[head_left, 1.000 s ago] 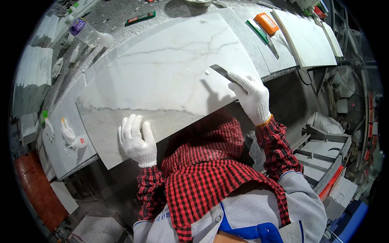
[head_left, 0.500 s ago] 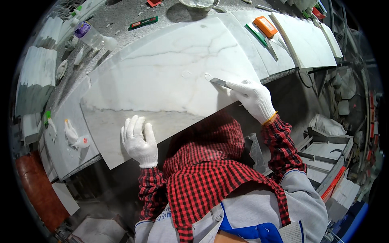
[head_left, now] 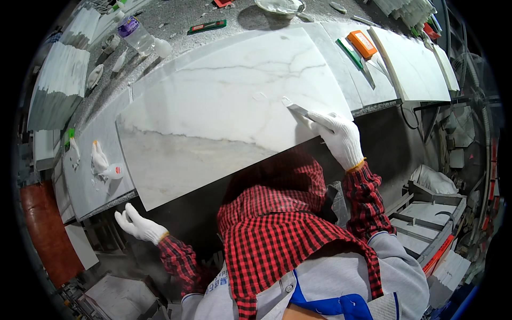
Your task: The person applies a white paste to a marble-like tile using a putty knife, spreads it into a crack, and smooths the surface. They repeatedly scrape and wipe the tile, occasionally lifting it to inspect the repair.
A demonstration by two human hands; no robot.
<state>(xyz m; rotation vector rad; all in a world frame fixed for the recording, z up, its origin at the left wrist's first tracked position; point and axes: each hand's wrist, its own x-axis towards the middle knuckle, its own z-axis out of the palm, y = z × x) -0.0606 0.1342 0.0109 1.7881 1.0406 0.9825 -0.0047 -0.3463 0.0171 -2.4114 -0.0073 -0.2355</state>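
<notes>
A large white marble slab [head_left: 224, 90] with grey-brown veins lies in front of me. My right hand [head_left: 341, 140], in a white knit glove with a yellow cuff, is closed on a putty knife [head_left: 297, 109] with a flat metal blade. The blade tip touches or is just over the slab, by a small whitish outlined mark [head_left: 286, 101]; a similar mark [head_left: 260, 96] is left of it. My left hand [head_left: 140, 225], gloved too, is off the slab, beside its near left corner. It holds nothing, fingers stretched out and partly apart.
Behind the slab are a green box cutter [head_left: 207, 26], a bowl of white paste [head_left: 281, 7] and a clear bottle [head_left: 136, 36]. An orange box [head_left: 362, 44] and a green-handled knife [head_left: 356, 58] lie on the right. Further left sits a small white bottle [head_left: 113, 172].
My left hand has come off the slab and moved left and down, past its near corner. My right hand keeps the putty knife at the same mark. The view has shifted slightly.
</notes>
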